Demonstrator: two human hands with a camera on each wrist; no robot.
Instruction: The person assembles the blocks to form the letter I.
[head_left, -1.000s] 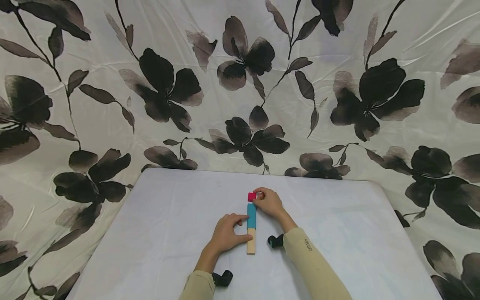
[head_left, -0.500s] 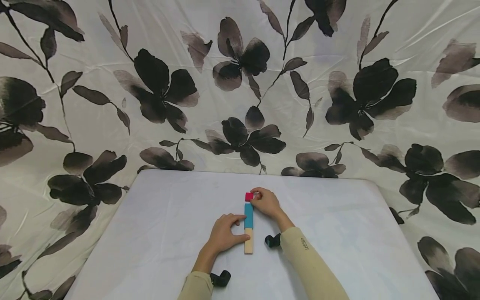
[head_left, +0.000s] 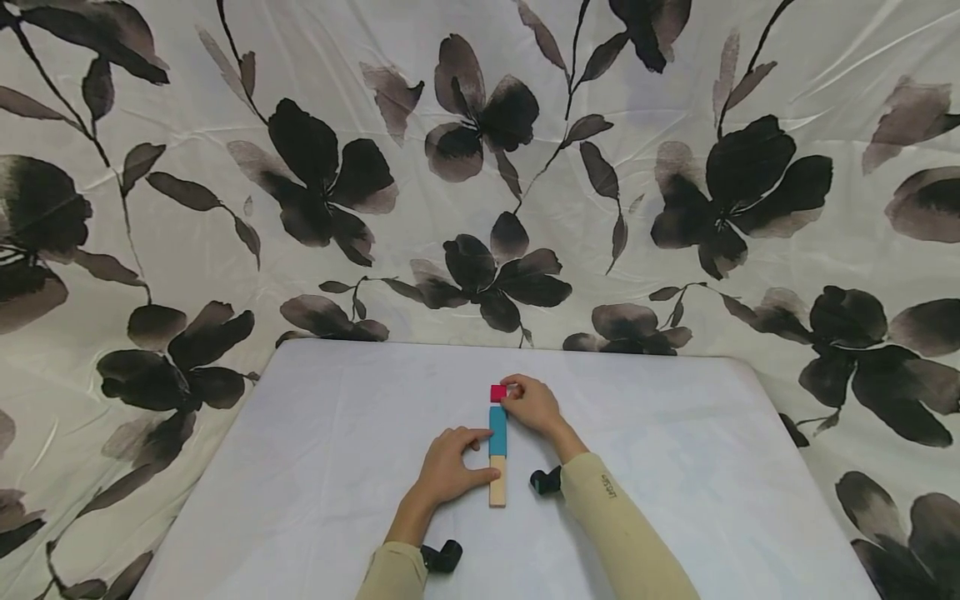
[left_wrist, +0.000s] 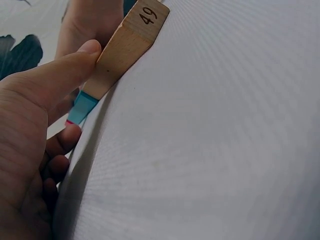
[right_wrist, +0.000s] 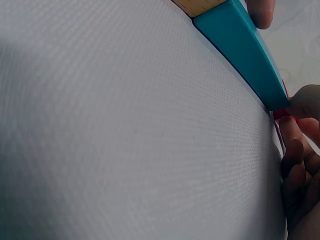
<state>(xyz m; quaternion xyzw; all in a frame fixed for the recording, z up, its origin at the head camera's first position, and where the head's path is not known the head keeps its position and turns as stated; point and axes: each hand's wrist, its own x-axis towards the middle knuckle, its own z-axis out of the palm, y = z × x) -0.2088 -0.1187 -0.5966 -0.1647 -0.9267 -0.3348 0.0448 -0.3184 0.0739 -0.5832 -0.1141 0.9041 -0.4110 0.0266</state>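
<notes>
A bare wooden block and a blue block lie end to end in a line on the white table. The number 49 shows on the wooden block's end in the left wrist view. A small red block sits at the line's far end, with a thin gap before the blue one in the head view. My right hand pinches the red block between thumb and index finger. With its thumb on the wooden block and index finger at the blue block's left side, my left hand touches the line.
The white table ends at a far edge, behind which hangs a cloth with dark flowers. Black wrist cameras jut from both sleeves, the left camera and the right camera, close to the tabletop.
The head view shifted slightly between the first two frames. Hands and blocks show no visible movement relative to the table.
</notes>
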